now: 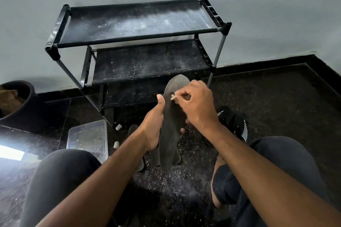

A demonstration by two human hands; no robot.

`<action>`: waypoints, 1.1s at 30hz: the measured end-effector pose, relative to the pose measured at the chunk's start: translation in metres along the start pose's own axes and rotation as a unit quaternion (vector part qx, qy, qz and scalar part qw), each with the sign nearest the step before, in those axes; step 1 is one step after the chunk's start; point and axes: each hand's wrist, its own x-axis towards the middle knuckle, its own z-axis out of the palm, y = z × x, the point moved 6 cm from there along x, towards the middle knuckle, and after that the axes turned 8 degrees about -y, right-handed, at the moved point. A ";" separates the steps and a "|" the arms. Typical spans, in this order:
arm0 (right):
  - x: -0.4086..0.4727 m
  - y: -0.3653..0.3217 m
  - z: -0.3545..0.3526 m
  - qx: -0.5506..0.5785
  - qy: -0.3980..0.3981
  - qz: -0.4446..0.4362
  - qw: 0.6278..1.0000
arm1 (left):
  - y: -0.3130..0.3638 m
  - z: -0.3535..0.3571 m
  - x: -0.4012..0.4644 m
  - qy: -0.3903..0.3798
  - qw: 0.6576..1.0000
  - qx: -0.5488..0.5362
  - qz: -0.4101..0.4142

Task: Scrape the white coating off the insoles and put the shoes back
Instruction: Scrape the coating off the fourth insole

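Observation:
A dark grey insole (170,134) stands nearly upright in the middle of the head view, toe end up. My left hand (154,125) grips its left edge, thumb pressed on the front face. My right hand (198,105) is closed on a thin scraper (174,96) whose whitish tip touches the upper part of the insole. More insoles (156,158) lie behind and below the held one. A black shoe with white stripes (234,125) rests on the floor to the right, partly hidden by my right forearm.
A black three-tier shoe rack (140,40), dusted with white powder, stands against the wall ahead. A clear plastic container (88,138) and small white lumps (118,127) lie on the dark floor at left. A dark pot (20,105) sits far left. White scrapings litter the floor between my knees.

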 end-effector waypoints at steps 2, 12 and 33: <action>0.003 0.006 -0.009 0.001 0.043 0.022 0.999 | -0.002 0.005 0.001 -0.023 1.000 -0.004 0.000; -0.009 -0.008 0.020 0.047 -0.089 -0.013 0.995 | 0.006 -0.013 0.001 0.032 0.999 0.026 0.006; -0.007 -0.002 0.003 -0.015 -0.042 -0.037 0.998 | 0.009 -0.011 0.006 0.006 0.999 -0.017 0.027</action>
